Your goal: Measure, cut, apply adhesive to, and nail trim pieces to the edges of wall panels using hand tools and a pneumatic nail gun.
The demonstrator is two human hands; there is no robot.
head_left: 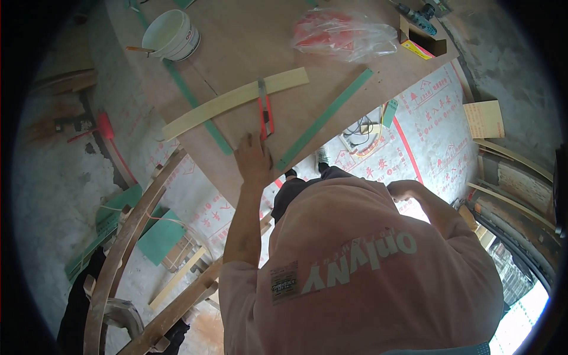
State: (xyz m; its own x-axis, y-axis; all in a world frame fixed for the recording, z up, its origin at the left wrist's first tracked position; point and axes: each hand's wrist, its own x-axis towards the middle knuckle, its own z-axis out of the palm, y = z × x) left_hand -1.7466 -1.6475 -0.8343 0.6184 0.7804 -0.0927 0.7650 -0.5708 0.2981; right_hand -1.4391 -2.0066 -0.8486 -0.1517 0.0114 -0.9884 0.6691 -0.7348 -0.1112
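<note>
My left hand point(253, 158) rests on the brown board point(236, 133) near its front corner, fingers stretched forward and holding nothing. Just ahead of it lies a red and black utility knife point(266, 118). Its grey tip end crosses a curved pale wood strip point(236, 102), which lies over a green strip point(220, 139). Another green strip point(325, 118) runs along the board's right side. My right hand point(404, 190) is bent in at my waist, apart from the board. Its fingertips are hidden by my shirt, so what they do cannot be seen.
A white bucket point(184, 38) stands at the back left of the board. Toward the back right are a clear plastic bag point(343, 36) with red contents, an open small box point(423, 47) and a drill point(419, 18). A curved wooden frame point(127, 248) stands at my left.
</note>
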